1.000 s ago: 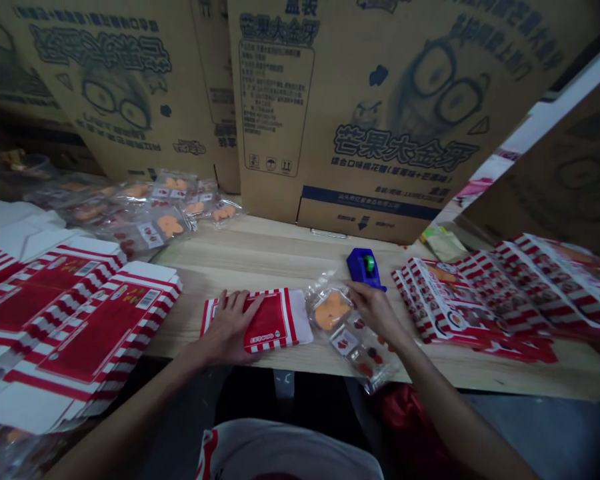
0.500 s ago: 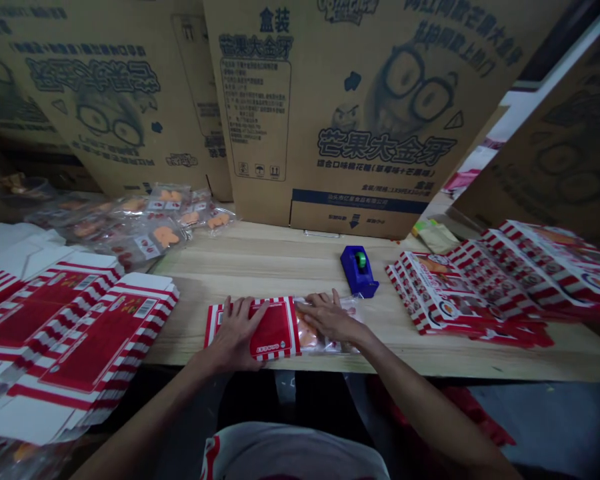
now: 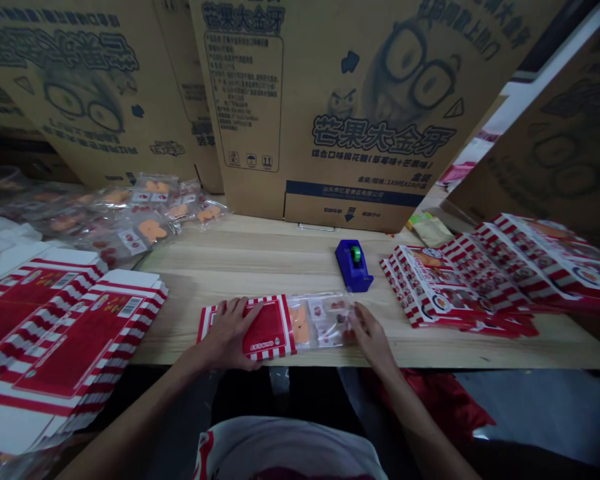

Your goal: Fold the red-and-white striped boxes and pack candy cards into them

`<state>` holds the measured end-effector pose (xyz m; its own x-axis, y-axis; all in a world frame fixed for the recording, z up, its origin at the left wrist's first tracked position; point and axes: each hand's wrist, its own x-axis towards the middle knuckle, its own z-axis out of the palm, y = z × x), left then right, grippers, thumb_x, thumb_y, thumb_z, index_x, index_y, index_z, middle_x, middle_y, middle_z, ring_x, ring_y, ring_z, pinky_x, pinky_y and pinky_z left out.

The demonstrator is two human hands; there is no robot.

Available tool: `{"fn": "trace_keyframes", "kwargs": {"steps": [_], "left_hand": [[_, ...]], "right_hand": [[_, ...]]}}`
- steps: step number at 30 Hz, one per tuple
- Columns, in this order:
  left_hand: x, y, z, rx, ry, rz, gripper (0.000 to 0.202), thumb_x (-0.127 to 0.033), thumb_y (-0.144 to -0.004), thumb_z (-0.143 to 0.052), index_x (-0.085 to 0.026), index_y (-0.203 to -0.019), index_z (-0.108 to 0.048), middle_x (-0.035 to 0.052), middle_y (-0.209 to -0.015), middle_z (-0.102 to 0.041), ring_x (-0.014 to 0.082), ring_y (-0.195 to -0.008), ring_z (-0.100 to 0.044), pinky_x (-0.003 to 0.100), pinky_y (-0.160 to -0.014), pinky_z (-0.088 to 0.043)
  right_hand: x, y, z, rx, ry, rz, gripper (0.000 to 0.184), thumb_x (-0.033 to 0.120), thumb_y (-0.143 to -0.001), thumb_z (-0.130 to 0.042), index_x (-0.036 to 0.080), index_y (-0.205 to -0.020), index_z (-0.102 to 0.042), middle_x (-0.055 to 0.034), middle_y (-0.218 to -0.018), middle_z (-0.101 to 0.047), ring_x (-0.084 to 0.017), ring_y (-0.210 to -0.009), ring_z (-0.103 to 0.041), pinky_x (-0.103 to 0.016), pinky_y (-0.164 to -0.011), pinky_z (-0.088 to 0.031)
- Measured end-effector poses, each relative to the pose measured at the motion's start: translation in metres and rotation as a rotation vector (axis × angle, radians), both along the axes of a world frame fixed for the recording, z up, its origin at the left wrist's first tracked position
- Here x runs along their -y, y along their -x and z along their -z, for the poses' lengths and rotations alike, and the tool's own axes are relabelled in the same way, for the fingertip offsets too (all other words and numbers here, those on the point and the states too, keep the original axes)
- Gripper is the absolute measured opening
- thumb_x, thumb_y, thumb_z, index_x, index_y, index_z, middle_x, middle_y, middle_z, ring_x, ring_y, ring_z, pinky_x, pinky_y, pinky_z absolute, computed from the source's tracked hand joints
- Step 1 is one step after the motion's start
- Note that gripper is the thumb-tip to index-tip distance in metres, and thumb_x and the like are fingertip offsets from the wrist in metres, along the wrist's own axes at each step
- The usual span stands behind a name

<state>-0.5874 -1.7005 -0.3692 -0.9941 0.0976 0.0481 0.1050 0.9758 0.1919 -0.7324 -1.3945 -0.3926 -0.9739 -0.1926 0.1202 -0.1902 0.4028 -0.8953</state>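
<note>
A flat red-and-white striped carton (image 3: pixel 270 328) lies on the wooden table in front of me. My left hand (image 3: pixel 230 335) grips it from above, thumb across its face and fingers over its left part. Out of the carton's right end sticks a clear plastic packet (image 3: pixel 326 328) holding an orange shaped piece and small dark red pieces. My right hand (image 3: pixel 373 333) has its fingers closed at the packet's right end. How much of the packet lies inside the carton is hidden.
A blue tape dispenser (image 3: pixel 353 270) with green tape stands beyond the packet. Flattened cartons (image 3: pixel 80 340) are stacked at left, with filled clear packets (image 3: pixel 153 230) behind them. Striped boxes (image 3: pixel 445 287) are piled at right. Large cardboard boxes (image 3: pixel 300 100) wall off the back.
My right hand has moved right, from on top of the packet's middle to its right end, uncovering the orange piece. My left hand stays on the carton. The view has shifted slightly.
</note>
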Motion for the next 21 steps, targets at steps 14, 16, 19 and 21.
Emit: {"fn": "trace_keyframes", "kwargs": {"steps": [14, 16, 19, 21], "left_hand": [[-0.072, -0.006, -0.017, -0.317, -0.31, -0.491, 0.114, -0.057, -0.057, -0.075, -0.012, -0.148, -0.023, 0.0222, -0.125, -0.046, 0.0419, -0.114, -0.045, 0.059, -0.093, -0.038], [-0.08, -0.012, -0.008, -0.345, -0.587, -0.412, 0.092, -0.047, -0.076, -0.065, -0.018, -0.149, -0.019, 0.019, -0.132, -0.046, 0.036, -0.12, -0.046, 0.054, -0.098, -0.039], [-0.084, -0.02, 0.011, -0.328, -0.98, -0.318, 0.067, -0.036, -0.091, -0.047, -0.023, -0.15, -0.017, 0.0141, -0.143, -0.043, 0.0276, -0.132, -0.041, 0.045, -0.108, -0.035], [-0.084, -0.027, 0.022, -0.267, -1.123, -0.302, 0.064, -0.037, -0.092, -0.047, -0.022, -0.149, -0.021, 0.0128, -0.145, -0.042, 0.0272, -0.136, -0.036, 0.044, -0.112, -0.03]], "right_hand": [[0.079, -0.064, -0.016, 0.097, 0.584, -0.117, 0.04, 0.034, -0.072, -0.077, 0.025, -0.087, -0.041, -0.0003, -0.095, -0.064, -0.018, -0.082, -0.066, -0.031, -0.069, -0.056], [0.076, -0.065, -0.018, 0.186, 0.622, -0.156, 0.035, 0.033, -0.077, -0.073, 0.026, -0.096, -0.044, 0.0003, -0.091, -0.067, -0.017, -0.079, -0.067, -0.031, -0.071, -0.055], [0.062, -0.066, -0.016, 0.281, 0.557, -0.275, 0.045, 0.034, -0.082, -0.068, 0.026, -0.121, -0.047, -0.0056, -0.111, -0.068, -0.021, -0.096, -0.066, -0.036, -0.085, -0.053], [0.049, -0.068, -0.011, 0.295, 0.486, -0.322, 0.05, 0.036, -0.084, -0.065, 0.025, -0.13, -0.048, -0.0076, -0.123, -0.063, -0.022, -0.108, -0.062, -0.038, -0.093, -0.049]]}}
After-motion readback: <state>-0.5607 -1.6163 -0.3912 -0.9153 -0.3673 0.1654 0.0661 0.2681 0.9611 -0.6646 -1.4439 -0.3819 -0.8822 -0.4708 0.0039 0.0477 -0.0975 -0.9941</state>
